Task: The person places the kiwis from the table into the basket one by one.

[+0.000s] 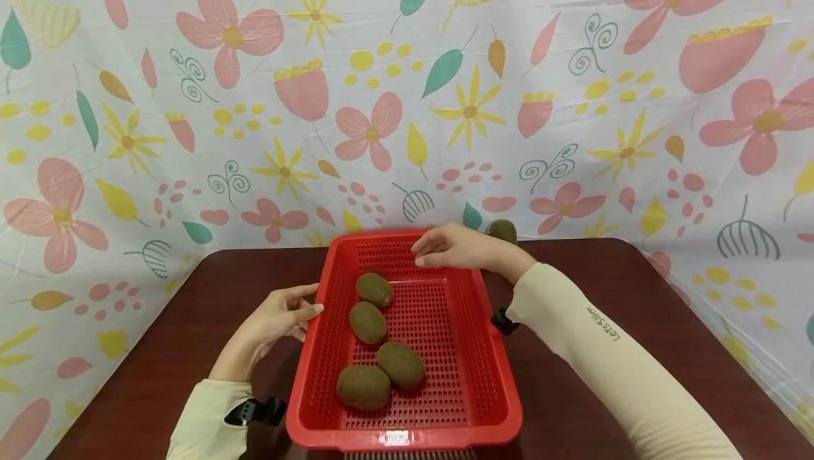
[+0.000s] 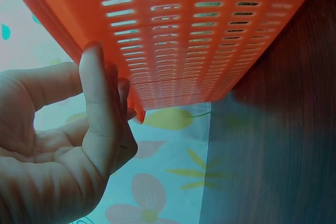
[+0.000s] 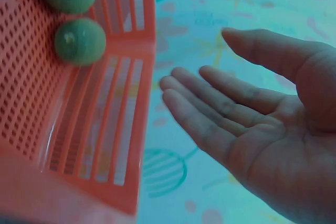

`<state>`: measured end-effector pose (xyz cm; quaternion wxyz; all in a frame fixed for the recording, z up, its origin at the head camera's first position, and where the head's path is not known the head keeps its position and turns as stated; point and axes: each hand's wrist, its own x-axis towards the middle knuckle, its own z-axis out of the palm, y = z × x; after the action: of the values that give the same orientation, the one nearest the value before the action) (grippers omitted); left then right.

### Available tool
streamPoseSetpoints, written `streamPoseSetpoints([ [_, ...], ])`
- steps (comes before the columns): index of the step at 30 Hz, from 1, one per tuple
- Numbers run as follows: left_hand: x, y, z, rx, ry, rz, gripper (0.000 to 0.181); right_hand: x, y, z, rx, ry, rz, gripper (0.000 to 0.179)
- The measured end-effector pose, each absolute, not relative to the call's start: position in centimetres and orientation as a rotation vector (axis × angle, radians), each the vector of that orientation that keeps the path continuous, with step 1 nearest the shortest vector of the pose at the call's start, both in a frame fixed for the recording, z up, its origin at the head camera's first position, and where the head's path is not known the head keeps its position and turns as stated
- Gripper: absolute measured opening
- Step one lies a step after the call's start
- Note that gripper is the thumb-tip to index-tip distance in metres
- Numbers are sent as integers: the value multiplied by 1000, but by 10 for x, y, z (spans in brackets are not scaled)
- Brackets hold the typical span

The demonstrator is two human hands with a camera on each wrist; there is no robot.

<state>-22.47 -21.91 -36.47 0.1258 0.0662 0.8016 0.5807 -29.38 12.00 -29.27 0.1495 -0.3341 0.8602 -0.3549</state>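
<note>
A red plastic basket [image 1: 467, 435] with slotted walls stands on the table. Several brown kiwis [image 1: 398, 364] lie along its left half; two kiwis [image 3: 80, 41] also show in the right wrist view. My left hand [image 1: 276, 319] grips the basket's left rim, its thumb at the rim; the left wrist view shows the hand [image 2: 79, 140] against the outside wall. Over the far right part of the basket hovers my right hand [image 1: 461, 248], holding nothing. Its fingers [image 3: 220, 100] are extended and loosely bent. Beyond the right forearm sits another kiwi [image 1: 503, 231], outside the basket and partly hidden.
The dark wooden table [image 1: 572, 283] extends on both sides of the basket. A white cloth with flowers and leaves [image 1: 381, 43] hangs behind and at both sides. Black straps [image 1: 257, 412] sit on the wrists. Something grey and ribbed [image 1: 407, 454] shows below the basket's near edge.
</note>
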Motion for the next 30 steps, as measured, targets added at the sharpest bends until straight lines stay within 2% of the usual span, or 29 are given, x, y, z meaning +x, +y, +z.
streamPoseSetpoints([
  [16, -226, -221, -366, 216, 2333, 1688, 58, -328, 208, -326, -643, 2562, -1525, 42],
  [23, -225, -221, -366, 205, 2337, 1690, 57, -333, 238, -343, -461, 2686, -1482, 46],
  [30, -226, -221, -366, 228, 2335, 1690, 58, -340, 257, -362, -391, 2780, -1424, 47],
])
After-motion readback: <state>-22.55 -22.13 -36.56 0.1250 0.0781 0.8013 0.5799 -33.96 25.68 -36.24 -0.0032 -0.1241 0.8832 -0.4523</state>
